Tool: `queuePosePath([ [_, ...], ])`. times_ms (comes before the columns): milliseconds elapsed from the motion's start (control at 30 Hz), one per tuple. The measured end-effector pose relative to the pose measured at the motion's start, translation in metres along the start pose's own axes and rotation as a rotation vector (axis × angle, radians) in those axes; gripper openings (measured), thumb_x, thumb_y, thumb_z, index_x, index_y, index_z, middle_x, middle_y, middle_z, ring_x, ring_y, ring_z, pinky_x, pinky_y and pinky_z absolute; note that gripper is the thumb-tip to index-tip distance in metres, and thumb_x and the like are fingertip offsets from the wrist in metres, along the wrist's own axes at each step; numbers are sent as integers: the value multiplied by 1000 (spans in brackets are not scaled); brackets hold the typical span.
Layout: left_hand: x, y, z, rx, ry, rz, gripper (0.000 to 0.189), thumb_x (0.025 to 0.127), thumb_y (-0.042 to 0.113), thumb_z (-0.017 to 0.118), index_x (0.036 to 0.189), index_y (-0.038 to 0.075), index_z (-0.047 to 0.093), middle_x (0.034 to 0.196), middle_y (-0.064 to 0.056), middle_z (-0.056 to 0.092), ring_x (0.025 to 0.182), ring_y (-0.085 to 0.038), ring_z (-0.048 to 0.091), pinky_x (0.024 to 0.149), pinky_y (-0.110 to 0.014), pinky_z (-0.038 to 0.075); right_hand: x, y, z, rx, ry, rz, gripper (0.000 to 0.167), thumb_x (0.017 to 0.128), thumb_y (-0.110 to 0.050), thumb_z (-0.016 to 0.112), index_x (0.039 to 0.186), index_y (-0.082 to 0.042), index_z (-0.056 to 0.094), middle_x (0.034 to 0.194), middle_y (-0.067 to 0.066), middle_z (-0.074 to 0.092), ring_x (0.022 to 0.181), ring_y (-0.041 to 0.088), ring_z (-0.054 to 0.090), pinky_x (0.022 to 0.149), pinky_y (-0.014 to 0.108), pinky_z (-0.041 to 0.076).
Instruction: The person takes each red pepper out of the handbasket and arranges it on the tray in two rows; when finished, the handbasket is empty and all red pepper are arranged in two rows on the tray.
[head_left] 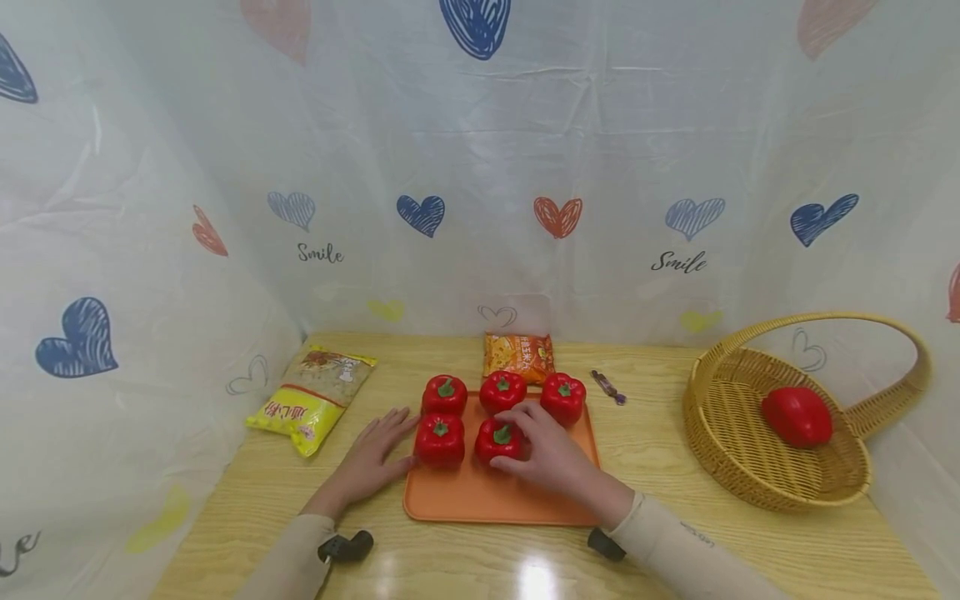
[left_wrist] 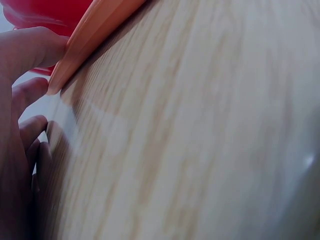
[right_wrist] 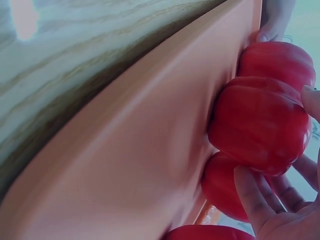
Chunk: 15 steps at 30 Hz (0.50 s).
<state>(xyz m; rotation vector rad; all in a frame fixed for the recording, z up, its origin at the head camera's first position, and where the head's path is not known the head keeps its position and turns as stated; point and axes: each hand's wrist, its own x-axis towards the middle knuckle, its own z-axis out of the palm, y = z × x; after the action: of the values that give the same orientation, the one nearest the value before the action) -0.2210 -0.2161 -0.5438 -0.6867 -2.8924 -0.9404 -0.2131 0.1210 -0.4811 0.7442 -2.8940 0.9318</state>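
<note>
Several red bell peppers stand on an orange tray [head_left: 480, 498] in the head view. My right hand [head_left: 551, 454] holds the front right red bell pepper [head_left: 495, 442] from its right side, with thumb and fingers around it. In the right wrist view that bell pepper [right_wrist: 257, 122] is between the thumb [right_wrist: 311, 102] and the fingers, low over the tray. My left hand [head_left: 375, 462] lies at the tray's left edge, its fingers extended. The left wrist view shows the thumb and a fingertip [left_wrist: 37, 87] against the tray rim [left_wrist: 90, 42], beside a red bell pepper.
A wicker basket [head_left: 757, 483] with one red bell pepper [head_left: 798, 417] stands at the right. A yellow food bag [head_left: 315, 396] lies at the left. Behind the tray are an orange snack packet [head_left: 517, 357] and a small purple wrapped candy [head_left: 607, 387]. A heart-printed curtain encloses the table.
</note>
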Motion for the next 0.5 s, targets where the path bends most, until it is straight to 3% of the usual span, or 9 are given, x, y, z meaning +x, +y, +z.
queuePosePath([
  [300,0,1,-1,-6,9,2,69,95,45,66,154,14,46,162,-15,36,153,-37,23,124,-54,13,-3,0,-10,33,10,1,58,82,-44,85,131,-23,63,124,-3,54,102,18,59,87,38,58],
  [500,0,3,-1,-12,6,2,69,95,45,66,154,14,47,162,-16,36,153,-37,23,124,-55,13,-10,5,-19,64,27,31,55,82,-40,85,129,-23,64,123,1,57,107,19,62,85,36,59],
])
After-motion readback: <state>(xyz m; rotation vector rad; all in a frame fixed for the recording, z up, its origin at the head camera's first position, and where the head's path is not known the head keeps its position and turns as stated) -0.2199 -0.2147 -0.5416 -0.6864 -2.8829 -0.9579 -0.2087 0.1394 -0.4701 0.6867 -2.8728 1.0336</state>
